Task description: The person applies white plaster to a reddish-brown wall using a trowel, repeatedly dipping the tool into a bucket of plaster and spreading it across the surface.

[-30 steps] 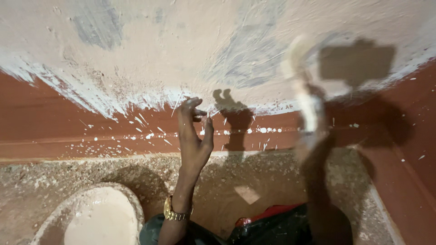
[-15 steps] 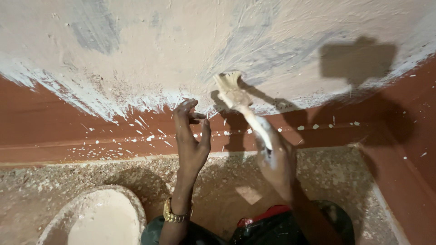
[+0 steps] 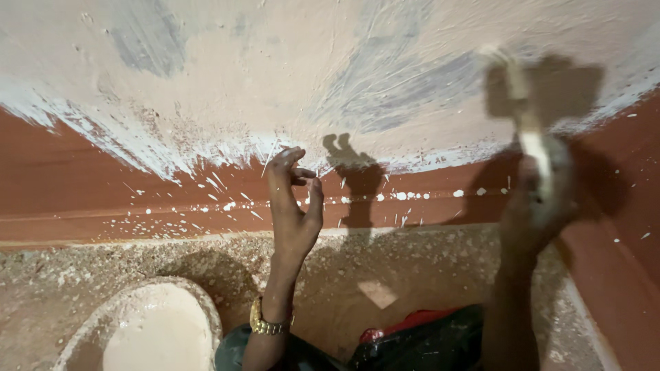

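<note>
— Where is the brush?

— The brush [image 3: 522, 117] is up at the right, blurred, its pale head against the plastered wall [image 3: 275, 75] where the pale coat meets the red-brown band [image 3: 103, 199]. Its handle runs down into the right hand [image 3: 540, 206], which is wrapped around it in a fist.

— And the other of the two hands?

— The left hand [image 3: 294, 206] is well apart from the brush, near the middle. It holds nothing: fingers loosely curled, the fingertips [image 3: 289, 156] up at the ragged lower edge of the pale coat. I cannot tell whether they touch the wall. A gold wristwatch [image 3: 265, 324] sits on that wrist.

— What lies around them?

— White flecks spatter the red-brown band. Below it is a speckled floor [image 3: 412, 261]. A round bucket [image 3: 148, 330] of pale mix stands at the lower left, beside the left forearm. Dark clothing with a red patch [image 3: 412, 321] shows at the bottom edge.
</note>
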The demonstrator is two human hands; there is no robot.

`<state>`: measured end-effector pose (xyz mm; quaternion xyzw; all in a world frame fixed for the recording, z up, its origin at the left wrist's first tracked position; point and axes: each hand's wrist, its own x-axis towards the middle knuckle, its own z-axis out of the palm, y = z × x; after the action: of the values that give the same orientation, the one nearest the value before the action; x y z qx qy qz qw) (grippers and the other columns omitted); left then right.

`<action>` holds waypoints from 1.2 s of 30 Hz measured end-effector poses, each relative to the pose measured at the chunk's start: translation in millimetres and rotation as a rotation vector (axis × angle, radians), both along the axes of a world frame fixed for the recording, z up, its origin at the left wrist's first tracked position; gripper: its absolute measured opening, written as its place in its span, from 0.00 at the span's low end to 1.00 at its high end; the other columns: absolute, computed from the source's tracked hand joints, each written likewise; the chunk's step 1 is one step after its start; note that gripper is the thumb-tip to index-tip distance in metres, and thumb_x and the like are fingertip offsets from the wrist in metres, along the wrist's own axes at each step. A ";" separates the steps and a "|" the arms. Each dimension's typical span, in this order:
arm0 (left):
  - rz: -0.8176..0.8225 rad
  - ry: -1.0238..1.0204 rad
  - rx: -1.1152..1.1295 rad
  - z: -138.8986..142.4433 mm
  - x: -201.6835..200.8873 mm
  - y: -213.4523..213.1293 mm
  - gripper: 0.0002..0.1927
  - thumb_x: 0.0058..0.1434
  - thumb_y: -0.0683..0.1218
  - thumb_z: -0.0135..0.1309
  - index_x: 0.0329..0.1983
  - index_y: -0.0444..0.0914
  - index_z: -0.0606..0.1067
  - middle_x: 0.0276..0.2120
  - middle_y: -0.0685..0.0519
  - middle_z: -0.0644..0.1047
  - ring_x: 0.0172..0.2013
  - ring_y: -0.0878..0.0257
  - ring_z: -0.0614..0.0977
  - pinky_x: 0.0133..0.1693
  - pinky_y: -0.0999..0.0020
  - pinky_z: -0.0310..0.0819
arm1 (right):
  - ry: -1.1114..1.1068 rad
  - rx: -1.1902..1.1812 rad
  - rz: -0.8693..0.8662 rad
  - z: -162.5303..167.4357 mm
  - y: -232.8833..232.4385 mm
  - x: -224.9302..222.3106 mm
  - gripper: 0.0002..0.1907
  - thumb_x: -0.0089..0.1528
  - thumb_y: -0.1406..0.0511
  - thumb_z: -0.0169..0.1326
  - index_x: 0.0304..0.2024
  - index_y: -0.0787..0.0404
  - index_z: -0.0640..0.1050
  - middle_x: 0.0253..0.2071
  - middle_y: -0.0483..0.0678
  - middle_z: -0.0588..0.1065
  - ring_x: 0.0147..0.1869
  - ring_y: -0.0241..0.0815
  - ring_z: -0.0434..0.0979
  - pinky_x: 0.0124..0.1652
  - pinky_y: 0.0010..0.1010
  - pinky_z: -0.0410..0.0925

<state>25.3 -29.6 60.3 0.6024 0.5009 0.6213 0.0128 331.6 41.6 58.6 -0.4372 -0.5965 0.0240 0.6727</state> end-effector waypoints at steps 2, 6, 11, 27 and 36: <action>-0.016 0.005 -0.008 -2.2 1.2 1.1 0.25 0.67 0.35 0.52 0.67 0.36 0.65 0.61 0.43 0.68 0.45 0.61 0.80 0.48 0.64 0.77 | -0.008 0.130 -0.043 1.1 1.2 8.2 0.19 0.82 0.58 0.50 0.66 0.66 0.74 0.49 0.56 0.79 0.45 0.43 0.76 0.44 0.31 0.71; -0.013 0.001 -0.101 -5.9 3.4 4.0 0.28 0.67 0.36 0.52 0.70 0.38 0.63 0.63 0.44 0.68 0.49 0.57 0.79 0.50 0.63 0.78 | -0.011 0.148 -0.104 -19.3 14.1 5.5 0.24 0.77 0.57 0.47 0.69 0.66 0.71 0.50 0.57 0.78 0.47 0.43 0.77 0.45 0.29 0.72; 0.334 0.348 -0.094 -8.2 0.1 11.6 0.45 0.60 0.40 0.61 0.77 0.39 0.52 0.76 0.40 0.51 0.72 0.40 0.59 0.67 0.41 0.57 | -0.198 -0.016 0.007 -60.1 24.3 -47.1 0.28 0.65 0.72 0.44 0.70 0.69 0.67 0.52 0.62 0.79 0.44 0.49 0.82 0.38 0.31 0.77; 0.305 0.326 -0.166 -9.8 -8.3 10.2 0.58 0.52 0.42 0.70 0.79 0.44 0.47 0.78 0.40 0.39 0.76 0.42 0.52 0.68 0.42 0.51 | -0.244 -0.129 0.044 -45.1 11.7 -47.2 0.24 0.68 0.70 0.56 0.66 0.71 0.71 0.49 0.65 0.79 0.47 0.52 0.84 0.39 0.35 0.79; 0.302 0.330 -0.165 -9.2 -8.6 12.9 0.57 0.50 0.41 0.69 0.78 0.42 0.48 0.77 0.36 0.38 0.75 0.40 0.53 0.66 0.40 0.51 | -0.024 0.243 -0.056 -24.4 22.0 4.9 0.22 0.82 0.57 0.47 0.69 0.68 0.69 0.57 0.57 0.78 0.54 0.45 0.80 0.52 0.29 0.76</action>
<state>16.7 -16.7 51.1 0.6109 0.6298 0.4663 -0.1133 336.4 63.5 34.2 -0.3691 -0.5905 -0.0722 0.7140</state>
